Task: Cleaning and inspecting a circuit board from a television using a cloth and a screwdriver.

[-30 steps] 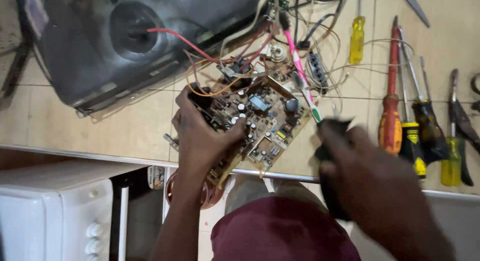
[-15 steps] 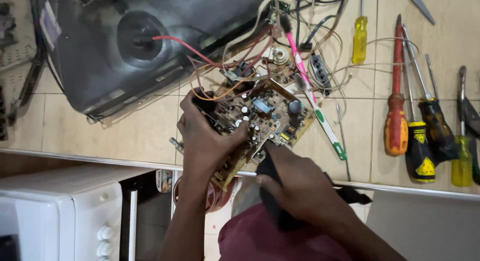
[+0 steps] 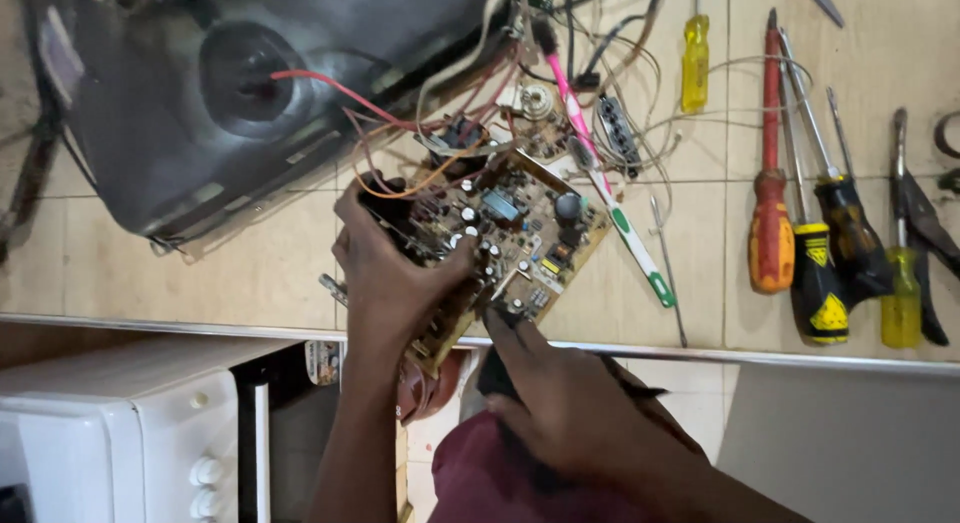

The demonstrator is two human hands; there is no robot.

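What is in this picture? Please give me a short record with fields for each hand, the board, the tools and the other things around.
left hand: left hand grips the brown populated circuit board by its left side
right hand: right hand holds a dark tool, tip at the board's lower edge; its kind cannot be told
board: tilted, wires run to the grey picture tube housing
tools: red-handled screwdriver, black-and-yellow screwdriver, yellow screwdriver on the beige tiled counter
below: white appliance with knobs
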